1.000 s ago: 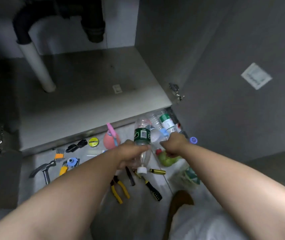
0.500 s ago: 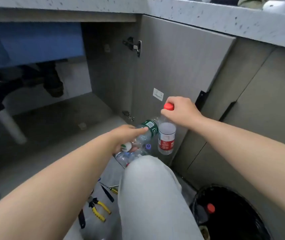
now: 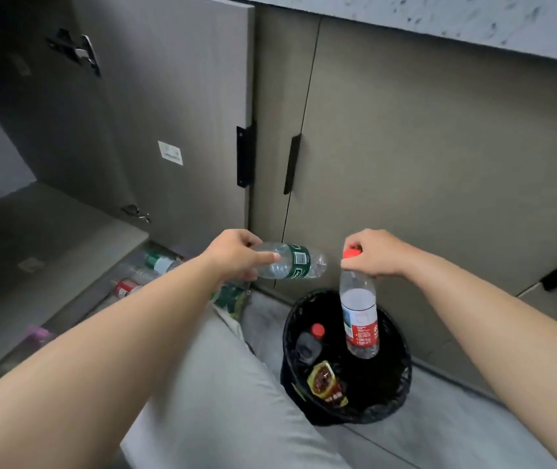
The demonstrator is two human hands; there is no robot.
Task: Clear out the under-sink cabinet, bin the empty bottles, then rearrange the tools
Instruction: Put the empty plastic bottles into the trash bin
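Clear bottles [image 3: 359, 319] in both hands [image 3: 233, 252], over bin [image 3: 402, 384]

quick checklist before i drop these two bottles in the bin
1. Red-cap bottle over the bin, hanging upright from the right hand: ok.
2. Green-label bottle over the bin: not ok, it is held sideways by the left hand, up and left of the rim.
3. Room in the bin: ok, only a dark bottle and a packet show inside.
4. Both bottles empty: cannot tell.
5. All bottles picked up: not ok, more bottles lie on the floor.
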